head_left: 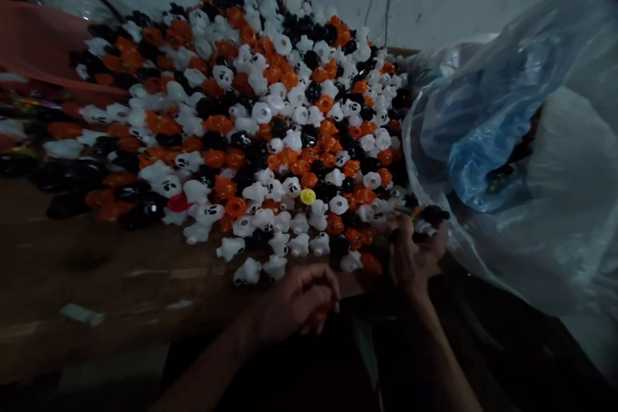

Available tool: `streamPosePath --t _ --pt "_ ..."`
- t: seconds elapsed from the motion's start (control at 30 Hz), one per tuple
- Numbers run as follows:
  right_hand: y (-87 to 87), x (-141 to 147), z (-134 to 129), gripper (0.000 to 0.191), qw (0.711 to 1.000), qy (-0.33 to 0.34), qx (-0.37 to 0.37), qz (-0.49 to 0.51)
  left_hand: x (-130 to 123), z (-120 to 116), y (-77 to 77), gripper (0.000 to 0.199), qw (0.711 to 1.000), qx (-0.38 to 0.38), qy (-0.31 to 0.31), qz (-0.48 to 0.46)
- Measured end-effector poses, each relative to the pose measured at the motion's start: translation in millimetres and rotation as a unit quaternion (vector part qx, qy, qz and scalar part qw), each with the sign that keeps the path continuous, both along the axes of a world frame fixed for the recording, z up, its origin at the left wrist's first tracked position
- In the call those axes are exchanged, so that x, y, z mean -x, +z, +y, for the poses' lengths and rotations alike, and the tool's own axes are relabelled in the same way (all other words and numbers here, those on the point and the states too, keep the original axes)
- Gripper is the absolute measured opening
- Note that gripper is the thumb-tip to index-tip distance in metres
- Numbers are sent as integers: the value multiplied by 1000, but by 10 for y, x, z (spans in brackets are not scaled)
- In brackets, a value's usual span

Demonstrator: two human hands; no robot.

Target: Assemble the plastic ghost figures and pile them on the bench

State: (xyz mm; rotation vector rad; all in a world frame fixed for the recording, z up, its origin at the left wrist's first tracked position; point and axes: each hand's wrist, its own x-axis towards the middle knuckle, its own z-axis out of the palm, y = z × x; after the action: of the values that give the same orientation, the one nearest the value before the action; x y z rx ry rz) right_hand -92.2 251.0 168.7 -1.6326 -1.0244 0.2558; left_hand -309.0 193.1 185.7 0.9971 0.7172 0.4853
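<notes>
Across a brown counter spreads a heap of small orange, black and white plastic figures. The left hand curls its fingers round an orange piece; the right hand cups black-and-white pieces between its fingers beside a translucent plastic bag.

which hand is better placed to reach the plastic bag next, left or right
Right, most likely: the right hand is close beside the plastic bag, seemingly holding black and white pieces. The left hand is farther from it, curled around something orange.

Seemingly a workshop, table heaped with plastic figures, plastic bag, scuffed wall
</notes>
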Motion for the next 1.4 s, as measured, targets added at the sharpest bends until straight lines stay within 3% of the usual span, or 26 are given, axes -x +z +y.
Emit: streamPosePath --t 0.1,0.2,0.27,0.37,0.43,0.5,0.63,0.8,0.87,0.93,1.03,1.13,1.2,1.27,1.33,1.4 --pt "-80 -55 33 44 999 1 23 -45 -34 -77 17 16 998 21 59 -2" --pt "-98 -88 114 54 994 30 28 -105 -56 -53 93 23 974 -73 150 155" --pt "-125 -98 164 53 986 43 21 -162 -32 34 170 21 901 -208 222 311" --pt "-170 -101 193 50 976 9 2 -219 38 234 299 24 744 -375 286 473" --pt "-178 -97 178 53 974 -19 0 -224 66 373 367 36 682 -430 273 524" --pt "-170 -92 149 56 977 -29 7 -210 52 492 405 42 645 -469 218 562" --pt "-160 -134 94 53 983 -35 4 -178 -60 657 384 44 586 -513 73 623" --pt "-131 -396 37 42 983 -12 8 -183 -98 838 281 25 546 -580 -9 604" --pt "-85 -532 15 40 981 11 27 -191 -53 924 239 24 553 -593 -27 585" --pt "-44 -644 -5 40 979 37 36 -195 9 1006 217 26 579 -588 -23 564" --pt "-70 -754 -30 39 976 48 27 -209 96 1098 247 29 636 -571 23 518" --pt "-205 -827 -68 38 976 34 8 -216 159 1141 336 24 705 -542 93 448" --pt "-263 -849 -120 36 976 17 -13 -219 195 1137 412 23 746 -465 175 443" --pt "-212 -800 -185 34 975 -1 -39 -217 227 1104 498 28 787 -335 274 439" --pt "-30 -635 -236 29 975 -6 -75 -209 244 1041 586 30 841 -194 348 365" --pt "233 -361 -247 32 976 40 -111 -184 228 955 655 30 900 -91 364 222"
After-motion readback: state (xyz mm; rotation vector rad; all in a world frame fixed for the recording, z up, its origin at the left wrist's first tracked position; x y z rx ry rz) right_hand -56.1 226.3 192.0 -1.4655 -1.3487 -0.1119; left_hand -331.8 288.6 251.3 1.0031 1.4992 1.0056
